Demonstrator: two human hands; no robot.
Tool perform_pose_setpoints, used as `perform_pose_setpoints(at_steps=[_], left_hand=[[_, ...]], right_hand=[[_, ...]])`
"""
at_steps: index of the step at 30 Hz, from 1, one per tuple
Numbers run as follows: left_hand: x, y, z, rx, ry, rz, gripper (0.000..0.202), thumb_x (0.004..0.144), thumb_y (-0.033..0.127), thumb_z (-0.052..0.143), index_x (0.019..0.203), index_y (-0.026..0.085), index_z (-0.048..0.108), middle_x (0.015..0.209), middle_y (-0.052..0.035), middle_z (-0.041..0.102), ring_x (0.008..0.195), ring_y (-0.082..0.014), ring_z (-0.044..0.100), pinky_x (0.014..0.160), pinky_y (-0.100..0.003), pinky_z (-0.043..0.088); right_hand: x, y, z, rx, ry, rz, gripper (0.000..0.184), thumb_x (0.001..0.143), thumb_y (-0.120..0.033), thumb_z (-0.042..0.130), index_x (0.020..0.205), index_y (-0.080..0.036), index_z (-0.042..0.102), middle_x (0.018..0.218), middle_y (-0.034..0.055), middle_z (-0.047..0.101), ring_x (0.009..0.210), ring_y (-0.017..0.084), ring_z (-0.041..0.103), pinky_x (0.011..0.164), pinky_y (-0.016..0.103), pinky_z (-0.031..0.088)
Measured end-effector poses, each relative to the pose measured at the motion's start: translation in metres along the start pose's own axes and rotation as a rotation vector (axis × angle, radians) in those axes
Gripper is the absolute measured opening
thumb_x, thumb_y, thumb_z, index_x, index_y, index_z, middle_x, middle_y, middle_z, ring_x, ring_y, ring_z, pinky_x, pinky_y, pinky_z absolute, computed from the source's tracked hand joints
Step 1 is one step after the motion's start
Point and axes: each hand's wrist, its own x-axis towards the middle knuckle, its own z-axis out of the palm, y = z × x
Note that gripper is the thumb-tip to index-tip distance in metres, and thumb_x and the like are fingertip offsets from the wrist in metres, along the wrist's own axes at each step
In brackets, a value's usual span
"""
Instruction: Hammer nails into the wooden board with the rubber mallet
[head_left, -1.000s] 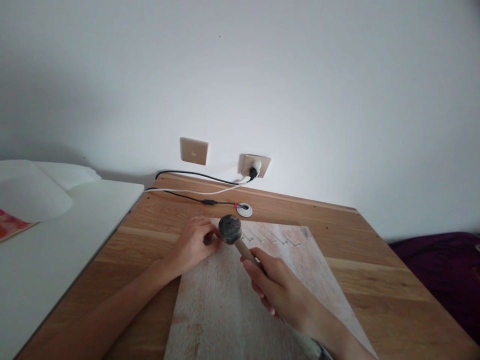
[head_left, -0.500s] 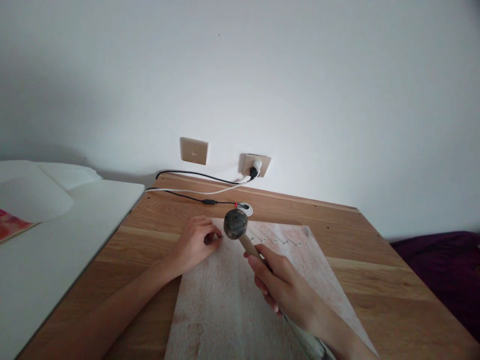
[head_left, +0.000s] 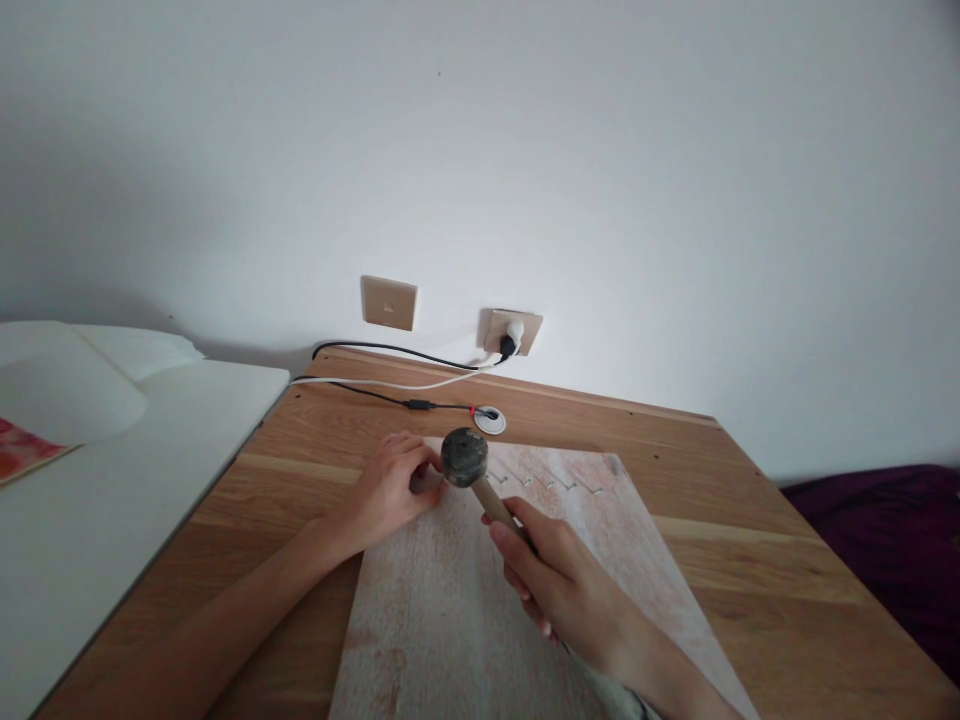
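My right hand (head_left: 559, 570) is closed around the wooden handle of a mallet (head_left: 464, 457) with a round, dark, worn head. That head hangs right beside the fingertips of my left hand (head_left: 397, 485), over the far left part of a whitish, reddish-streaked board (head_left: 442, 610). Thumb and forefinger of my left hand are pinched on a small nail at the board's far edge; the mallet head mostly hides it now. To the right, several thin nails (head_left: 551, 484) stand in a row along the far side of the board.
Under the board is a wooden desk (head_left: 720, 560) against a white wall. Black and white cables (head_left: 390, 383) run along its back to a wall socket (head_left: 525, 330), near a round cable hole (head_left: 490, 420). A white surface (head_left: 187, 440) adjoins on the left; purple cloth (head_left: 892, 540) lies at right.
The mallet head has moved down and slightly left, closer to my left fingertips, and my right hand has shifted with it. My left hand stays nearly in place.
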Motion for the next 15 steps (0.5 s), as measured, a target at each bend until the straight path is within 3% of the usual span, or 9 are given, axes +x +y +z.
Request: perform_pose_setpoints(at_steps=[6,15], left_hand=[[-0.0009,-0.002,0.0001,-0.006,0.005,-0.001,0.015,0.08,0.011,0.077,0.086,0.022,0.068,0.088,-0.0031,0.071,0.092,-0.0265,0.065,0.086,-0.041,0.046],[0.0005,0.0001,-0.0021,-0.015,-0.003,0.05,0.013,0.086,0.008,0.072,0.081,0.02,0.069,0.077,-0.0003,0.066,0.082,-0.0218,0.062,0.081,-0.037,0.043]], right_hand=[[-0.0009,-0.0033,-0.0019,-0.055,-0.012,0.006,0.036,0.106,-0.056,0.045,0.091,-0.025,0.05,0.058,-0.0096,0.048,0.039,0.006,0.044,0.035,0.015,0.033],[0.002,-0.0026,-0.0016,0.029,0.004,0.011,0.034,0.106,-0.056,0.045,0.094,-0.024,0.051,0.061,-0.0105,0.048,0.038,0.005,0.043,0.033,0.013,0.033]])
